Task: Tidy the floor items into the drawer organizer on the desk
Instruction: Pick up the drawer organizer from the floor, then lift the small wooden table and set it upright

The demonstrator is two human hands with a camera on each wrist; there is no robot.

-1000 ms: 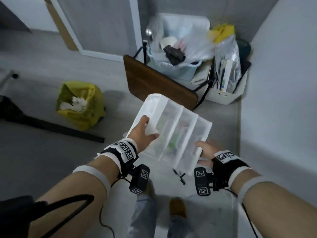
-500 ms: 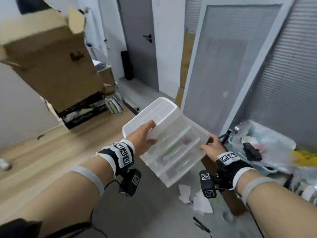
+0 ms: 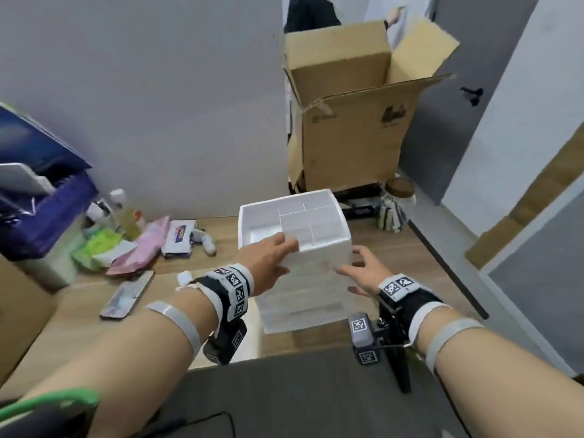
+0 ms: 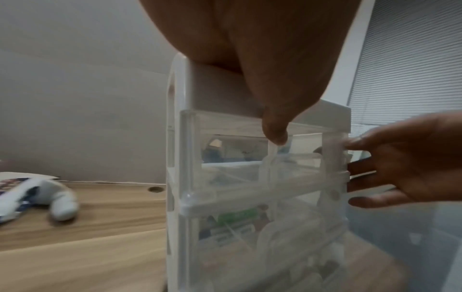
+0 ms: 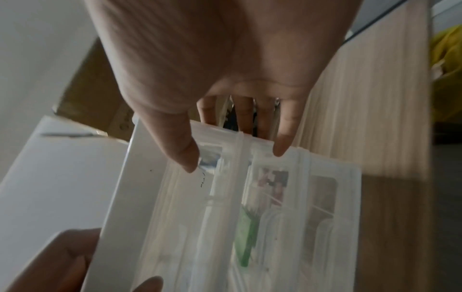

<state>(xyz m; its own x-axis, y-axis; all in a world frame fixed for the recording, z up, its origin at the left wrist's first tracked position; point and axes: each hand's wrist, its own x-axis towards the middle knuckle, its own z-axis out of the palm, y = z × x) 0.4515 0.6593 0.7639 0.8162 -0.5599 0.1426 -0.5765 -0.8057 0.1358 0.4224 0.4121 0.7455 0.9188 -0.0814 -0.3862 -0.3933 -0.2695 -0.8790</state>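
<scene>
The white drawer organizer stands upright on the wooden desk, with clear drawers holding small items, one of them green. My left hand grips its top front-left edge, fingers over the divided top tray and thumb down on the front. My right hand lies against the organizer's right side with straight, spread fingers. From the right wrist, the right hand hovers over the organizer, fingertips touching its edge, and the left hand shows at lower left.
An open cardboard box stands behind the organizer, with a lidded jar to its right. Left of the organizer lie packets, a small white object, a phone and a blue box. The desk's right edge runs close.
I have turned from the floor to the desk. The organizer, carried tilted in both hands before, now stands upright on the desk, and my right hand's fingers have straightened against its side.
</scene>
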